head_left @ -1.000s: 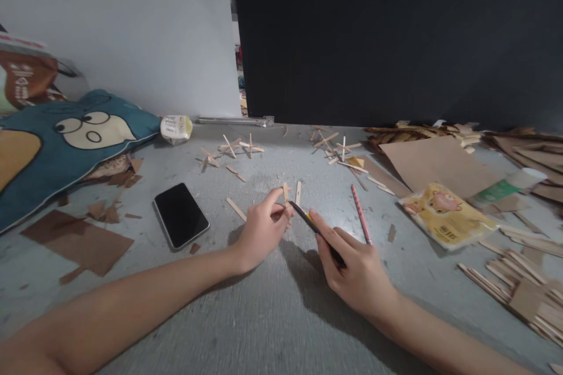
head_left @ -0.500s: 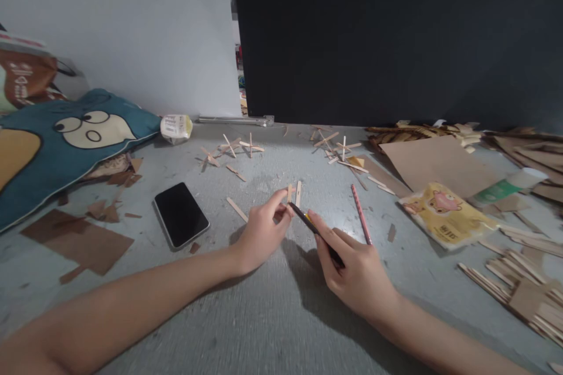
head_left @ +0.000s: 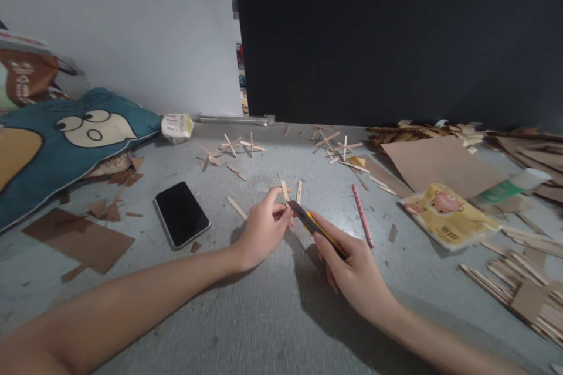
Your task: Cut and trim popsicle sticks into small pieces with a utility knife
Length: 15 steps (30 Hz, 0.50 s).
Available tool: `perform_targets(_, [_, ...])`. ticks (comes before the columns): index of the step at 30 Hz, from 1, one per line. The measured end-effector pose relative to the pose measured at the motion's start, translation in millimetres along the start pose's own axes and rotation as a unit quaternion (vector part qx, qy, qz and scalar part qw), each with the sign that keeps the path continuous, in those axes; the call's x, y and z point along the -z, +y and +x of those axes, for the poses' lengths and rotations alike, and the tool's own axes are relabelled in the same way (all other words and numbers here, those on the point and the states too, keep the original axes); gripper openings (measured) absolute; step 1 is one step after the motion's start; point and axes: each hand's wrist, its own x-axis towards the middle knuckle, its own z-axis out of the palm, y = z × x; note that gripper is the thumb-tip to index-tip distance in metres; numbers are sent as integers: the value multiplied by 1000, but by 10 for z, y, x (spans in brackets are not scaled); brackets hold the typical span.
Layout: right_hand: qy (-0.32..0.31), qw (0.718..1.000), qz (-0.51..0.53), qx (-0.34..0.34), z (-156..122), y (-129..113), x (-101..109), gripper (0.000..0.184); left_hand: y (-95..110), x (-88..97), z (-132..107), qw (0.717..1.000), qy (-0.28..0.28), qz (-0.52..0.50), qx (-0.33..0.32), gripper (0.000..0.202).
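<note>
My left hand (head_left: 265, 224) pinches a small wooden craft stick (head_left: 285, 190) that points up between its fingertips. In my right hand (head_left: 352, 258) is a black and yellow utility knife (head_left: 319, 228), its blade slanting up to the left. The blade's tip meets the stick close to my left fingertips; whether it cuts into the wood I cannot tell. Just beyond, another craft stick (head_left: 299, 191) with a mark on it lies on the grey table. One more loose stick (head_left: 237, 208) lies left of my left hand.
Small stick crosses (head_left: 251, 145) stand at the back, others (head_left: 344, 147) further right. A phone (head_left: 182, 214) and cardboard scraps (head_left: 79, 240) lie left, near a blue cushion (head_left: 94, 129). On the right are a red pencil (head_left: 362, 217), a yellow packet (head_left: 446, 217), a glue tube (head_left: 505, 187) and piled sticks (head_left: 519, 287).
My right hand has rolled the knife, so more of its yellow-edged side shows. The stick in my left hand has tilted a little to the left.
</note>
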Motion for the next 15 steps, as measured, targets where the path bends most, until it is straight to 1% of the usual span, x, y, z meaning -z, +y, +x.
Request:
perform_targets(3, [-14,994,69,-88,6,8,-6,63,-21,3,25,1000,-5,-23,13,28])
perform_targets(5, [-29,988,104,-108,9,5,-6,68,-43,7,53,998,-3,-51,27,30])
perform_targets(7, [-45,986,124,-106,12,3,2,69,-59,12,83,995,-2,-89,45,32])
perform_targets(9, [-33,989,118,-77,20,5,22,65,-63,18,105,991,-2,-121,59,33])
perform_targets(11, [16,996,86,-23,39,9,53,59,-59,23,116,989,1,-134,61,32])
perform_targets(13, [68,996,45,32,72,15,86,48,-53,26,116,989,4,-135,57,31])
perform_targets(15, [93,993,14,65,112,23,112,38,-51,27,113,989,3,-138,56,31])
